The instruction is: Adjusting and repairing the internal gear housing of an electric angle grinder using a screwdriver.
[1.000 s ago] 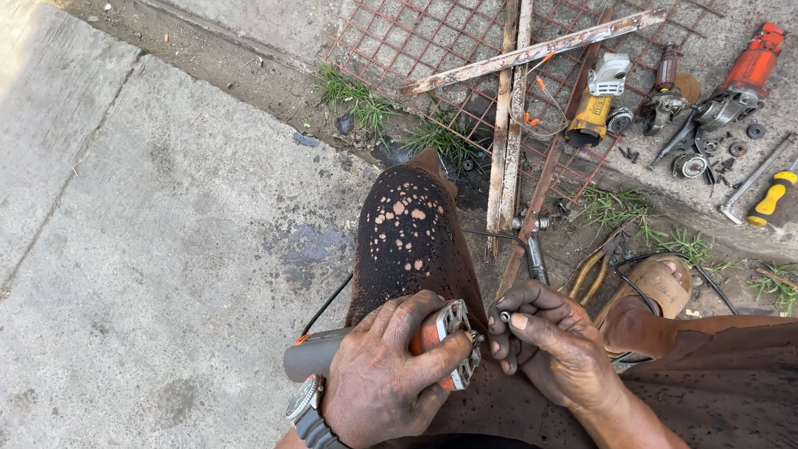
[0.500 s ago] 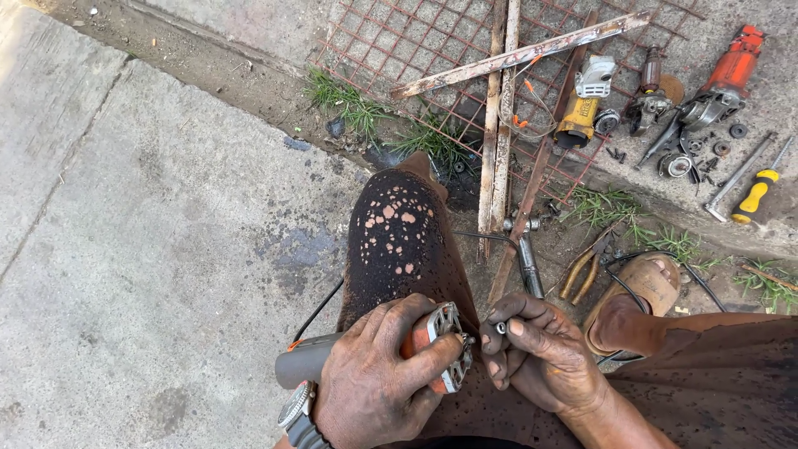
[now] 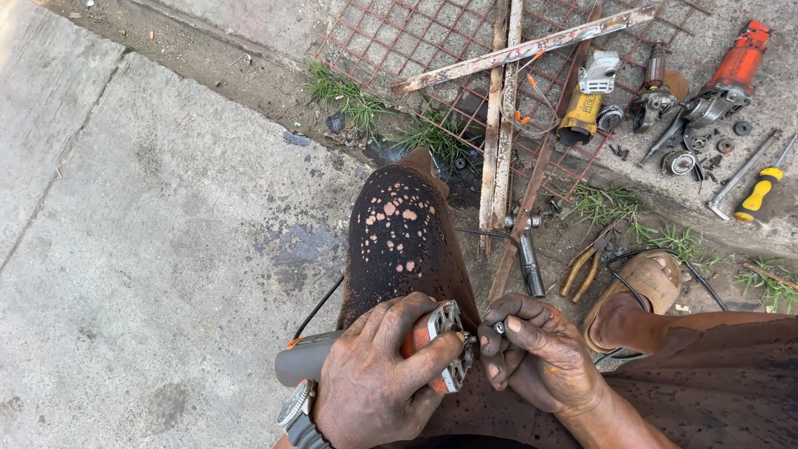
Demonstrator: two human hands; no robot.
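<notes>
My left hand grips an orange and grey power tool body with a dark handle, resting it on my lap over a spotted dark trouser leg. My right hand pinches a small dark screw or bolt at the tool's open metal end. A wristwatch sits on my left wrist. A black cable runs from the tool toward the ground.
On the ground ahead lie rusty metal bars on a wire mesh, a yellow grinder, an orange power tool, loose parts, a yellow-handled screwdriver, pliers, a hammer. My sandalled foot rests at the right.
The view has shifted slightly. Both hands stay on the tool, with the right fingers working the small part at its end.
</notes>
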